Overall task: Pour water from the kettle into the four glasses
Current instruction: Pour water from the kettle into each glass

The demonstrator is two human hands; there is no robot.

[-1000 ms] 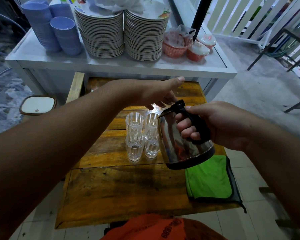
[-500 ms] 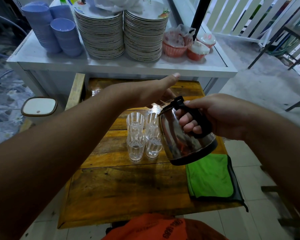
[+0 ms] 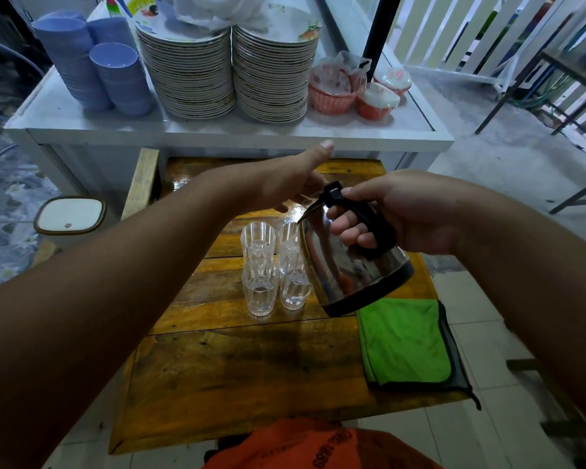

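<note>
A steel kettle (image 3: 344, 269) with a black handle hangs tilted to the left above the wooden table (image 3: 237, 377). My right hand (image 3: 403, 214) grips its handle. My left hand (image 3: 285, 179) reaches over the kettle's top, its fingers on the lid side and partly hidden behind the kettle. Several clear glasses stand in a tight cluster just left of the kettle: a near left glass (image 3: 260, 294), a near right glass (image 3: 294, 292), a far left glass (image 3: 257, 240) and a far right one (image 3: 288, 238) partly hidden by the kettle. The near glasses hold some water.
A folded green cloth (image 3: 406, 343) lies on the table's right side. Behind the table stands a white counter (image 3: 217, 130) with two tall plate stacks (image 3: 230, 72), blue bowls (image 3: 99, 69) and orange baskets (image 3: 349, 93). A white-lidded bin (image 3: 70, 214) sits on the floor left.
The kettle and both hands have risen slightly and shifted a little to the right; the kettle stays tilted over the glasses.
</note>
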